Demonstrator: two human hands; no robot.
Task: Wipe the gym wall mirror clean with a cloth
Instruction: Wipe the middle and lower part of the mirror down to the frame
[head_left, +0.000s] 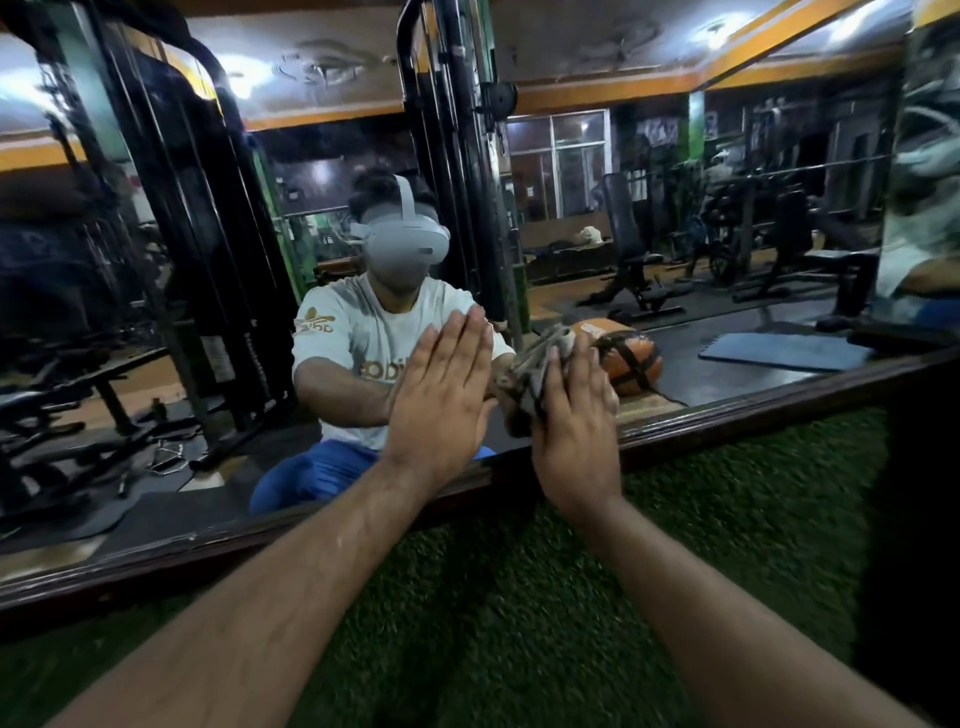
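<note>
Cloth (535, 374) bunched upright, right hand (574, 415) pressing

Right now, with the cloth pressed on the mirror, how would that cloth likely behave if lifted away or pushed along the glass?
The cloth looks bunched and creased under the right hand, so it is probably floppy and light. Pushed over the mirror, it would likely slide and wrinkle further, not hold its shape.
</note>
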